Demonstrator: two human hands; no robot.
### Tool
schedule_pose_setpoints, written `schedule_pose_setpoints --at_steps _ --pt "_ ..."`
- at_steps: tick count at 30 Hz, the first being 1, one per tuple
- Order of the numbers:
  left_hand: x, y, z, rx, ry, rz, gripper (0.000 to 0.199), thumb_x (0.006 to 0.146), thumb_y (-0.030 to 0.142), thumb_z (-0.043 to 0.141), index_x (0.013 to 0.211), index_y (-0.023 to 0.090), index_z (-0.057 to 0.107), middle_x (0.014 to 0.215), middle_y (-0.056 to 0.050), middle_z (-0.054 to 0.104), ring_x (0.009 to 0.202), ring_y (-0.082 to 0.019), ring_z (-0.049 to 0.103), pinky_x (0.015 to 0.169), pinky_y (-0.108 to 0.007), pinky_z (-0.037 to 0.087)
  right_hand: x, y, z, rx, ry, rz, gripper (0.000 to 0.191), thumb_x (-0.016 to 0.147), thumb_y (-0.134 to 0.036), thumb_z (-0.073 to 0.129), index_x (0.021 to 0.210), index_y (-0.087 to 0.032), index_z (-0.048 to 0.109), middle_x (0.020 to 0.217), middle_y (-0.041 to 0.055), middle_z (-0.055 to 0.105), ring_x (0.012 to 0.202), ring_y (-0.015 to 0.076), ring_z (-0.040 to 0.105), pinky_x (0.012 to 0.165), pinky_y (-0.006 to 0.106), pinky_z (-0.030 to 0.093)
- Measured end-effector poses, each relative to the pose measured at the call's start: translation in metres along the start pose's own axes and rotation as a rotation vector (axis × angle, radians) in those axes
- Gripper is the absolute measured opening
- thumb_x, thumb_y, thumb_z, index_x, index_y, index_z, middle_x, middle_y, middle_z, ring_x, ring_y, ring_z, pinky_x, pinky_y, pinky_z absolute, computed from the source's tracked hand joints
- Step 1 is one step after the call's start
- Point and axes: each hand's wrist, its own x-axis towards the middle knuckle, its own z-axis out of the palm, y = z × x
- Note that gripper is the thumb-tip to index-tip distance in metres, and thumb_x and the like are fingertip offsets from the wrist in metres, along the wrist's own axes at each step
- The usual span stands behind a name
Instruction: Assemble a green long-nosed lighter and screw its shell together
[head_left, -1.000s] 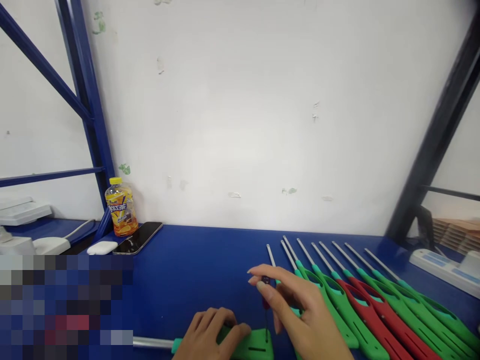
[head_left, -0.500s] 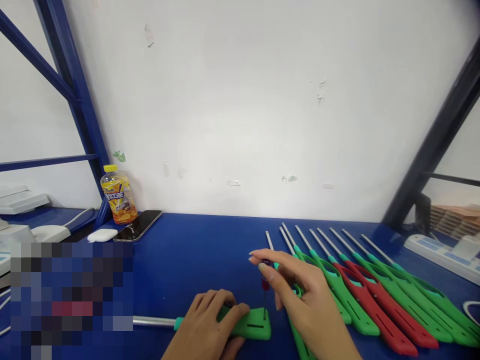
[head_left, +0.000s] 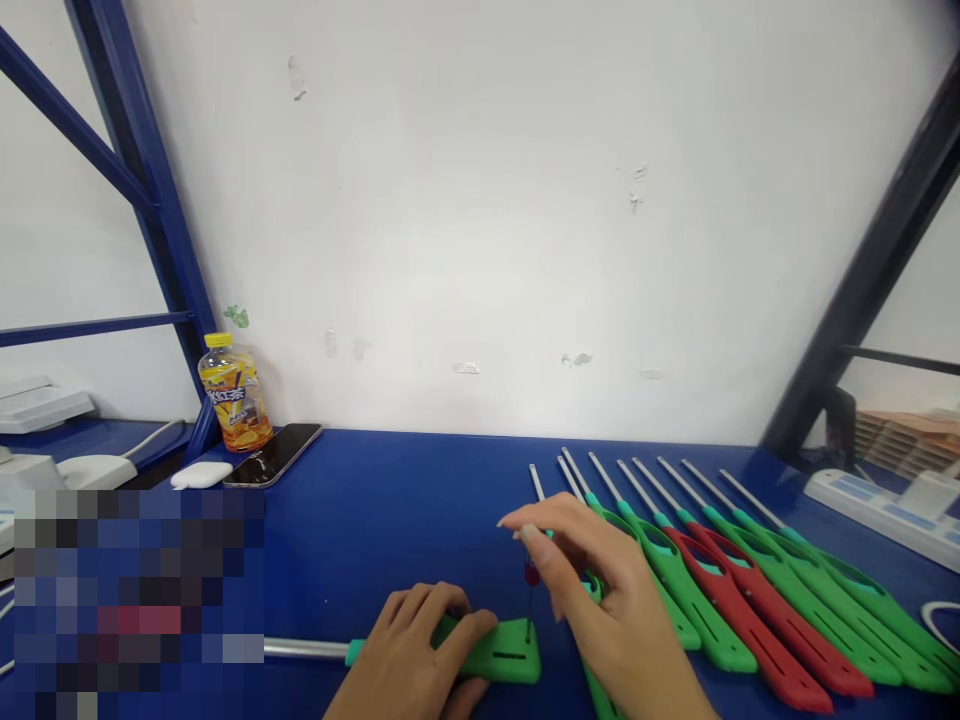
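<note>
My left hand [head_left: 424, 650] is closed around the green handle of a long-necked lighter [head_left: 506, 655] and holds it flat on the blue table. Its metal tube points left, with a teal collar beside my wrist. My right hand [head_left: 600, 580] pinches a small screwdriver [head_left: 531, 578] between thumb and fingers; the top of it is mostly hidden by them. The thin shaft stands upright, its tip at a hole near the butt end of the green handle. Just right of and beneath my right hand lies another green lighter [head_left: 598, 690], partly covered.
Several green lighters [head_left: 724, 625] and red lighters [head_left: 784, 670] lie in a fanned row on the right. A power strip [head_left: 885, 515] is beyond them. At back left are a drink bottle [head_left: 236, 400], a phone [head_left: 276, 455] and a white case [head_left: 202, 475]. A white wall [head_left: 450, 250] rises behind.
My right fingertips have shifted slightly on the screwdriver, which stays upright at the same hole. My left hand and the lighter hold still; the whole view has moved a little.
</note>
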Motion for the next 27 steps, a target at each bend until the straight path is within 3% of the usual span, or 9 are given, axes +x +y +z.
schedule_pose_setpoints --at_steps 10,13,17,23,27 --pt "-0.0005 0.0019 0.0015 -0.015 0.003 -0.015 0.054 0.084 0.008 0.075 0.131 0.032 0.062 0.118 -0.002 0.071 0.102 -0.024 0.069 0.089 -0.036 0.054 -0.0008 0.0006 0.0002 0.024 0.03 0.022 0.027 0.11 -0.037 0.055 0.121 -0.029 0.078 0.108 0.0045 0.075 0.059 0.0112 0.058 0.055 0.024 0.049" --pt "-0.0009 0.0014 0.0019 -0.018 0.007 -0.011 0.053 0.084 0.008 0.074 0.13 0.032 0.063 0.118 -0.001 0.071 0.102 -0.024 0.068 0.089 -0.035 0.054 -0.0012 0.0015 0.0005 0.037 0.007 0.034 0.026 0.109 -0.037 0.057 0.121 -0.028 0.078 0.099 0.0033 0.074 0.058 0.0111 0.057 0.054 0.024 0.049" --pt "-0.0011 0.0004 0.0021 -0.015 0.008 -0.01 0.053 0.085 0.009 0.074 0.131 0.033 0.062 0.118 -0.001 0.07 0.103 -0.024 0.068 0.089 -0.034 0.053 -0.0015 0.0023 0.001 0.009 -0.012 0.027 0.021 0.106 -0.036 0.063 0.117 -0.029 0.079 0.086 -0.0006 0.068 0.054 0.0101 0.053 0.053 0.023 0.046" --pt "-0.0016 -0.0003 0.003 -0.005 0.019 -0.003 0.053 0.085 0.011 0.075 0.132 0.033 0.062 0.117 -0.001 0.071 0.102 -0.024 0.069 0.088 -0.034 0.054 0.0011 0.0014 0.0021 -0.016 0.005 0.025 0.006 0.095 -0.033 0.077 0.1 -0.029 0.078 0.085 -0.003 0.065 0.056 0.0098 0.051 0.054 0.023 0.044" --pt "-0.0016 -0.001 0.0026 -0.008 0.048 0.009 0.052 0.086 0.011 0.072 0.132 0.033 0.062 0.117 0.0 0.071 0.102 -0.023 0.069 0.086 -0.032 0.055 0.001 0.001 0.003 -0.027 0.008 0.046 0.006 0.094 -0.033 0.078 0.094 -0.027 0.076 0.086 -0.0022 0.065 0.057 0.0106 0.05 0.054 0.024 0.044"
